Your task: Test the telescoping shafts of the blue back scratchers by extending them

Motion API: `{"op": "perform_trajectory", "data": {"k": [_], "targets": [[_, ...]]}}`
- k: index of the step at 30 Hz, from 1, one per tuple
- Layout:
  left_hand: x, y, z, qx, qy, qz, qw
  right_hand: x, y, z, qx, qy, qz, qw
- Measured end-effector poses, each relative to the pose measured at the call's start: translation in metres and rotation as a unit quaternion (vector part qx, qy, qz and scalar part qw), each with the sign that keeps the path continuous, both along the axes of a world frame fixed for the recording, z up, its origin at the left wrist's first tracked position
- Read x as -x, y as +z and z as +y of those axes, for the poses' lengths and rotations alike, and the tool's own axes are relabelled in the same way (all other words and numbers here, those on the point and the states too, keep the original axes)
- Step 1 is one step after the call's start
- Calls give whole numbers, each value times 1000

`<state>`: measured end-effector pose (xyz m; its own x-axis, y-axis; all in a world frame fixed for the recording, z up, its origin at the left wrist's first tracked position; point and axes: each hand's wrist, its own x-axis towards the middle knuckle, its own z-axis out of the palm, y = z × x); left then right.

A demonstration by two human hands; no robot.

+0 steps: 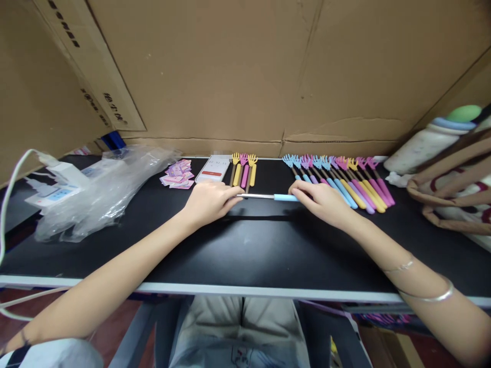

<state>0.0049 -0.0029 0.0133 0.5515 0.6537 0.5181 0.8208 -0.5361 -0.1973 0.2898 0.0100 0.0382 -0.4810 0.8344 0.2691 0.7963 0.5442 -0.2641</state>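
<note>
lap (241, 327), six o'clock. left hand (213, 202) pinches metal rod (261, 196), right hand (320, 202) grips its blue handle (285, 198). ten o'clock: phone (211, 167), digits blurred; beyond, cardboard lettering (115, 108) unclear.

- Held stick (261, 196): bright, smooth metal shaft; its handle (284, 198) smooth blue plastic.
- Row of claw-headed sticks (356, 190): smooth plastic-looking claws and grips.
- Counter (245, 255): smooth black top with a soft sheen.
- Bag (103, 197): clear, crinkled, glossy plastic film.
- Panel (215, 76): matt brown cardboard, creased low down.
- Slips (178, 175): printed paper.
- Bangle (441, 297): polished, silvery metal.
- Trousers (215, 322): matt, wrinkled cloth.
</note>
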Motion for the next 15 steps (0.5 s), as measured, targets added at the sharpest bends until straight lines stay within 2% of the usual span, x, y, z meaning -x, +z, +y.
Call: {"op": "perform_trajectory", "data": {"k": [3, 6, 15], "targets": [[0, 1, 1, 0, 8, 1, 1000, -1, 2, -2, -73, -26, -54, 996], [2, 3, 1, -1, 12, 1, 1000, -4, 3, -2, -110, -16, -65, 992], [3, 6, -2, 5, -2, 4, 1000, -5, -1, -2, -101, 62, -76, 990]]}}
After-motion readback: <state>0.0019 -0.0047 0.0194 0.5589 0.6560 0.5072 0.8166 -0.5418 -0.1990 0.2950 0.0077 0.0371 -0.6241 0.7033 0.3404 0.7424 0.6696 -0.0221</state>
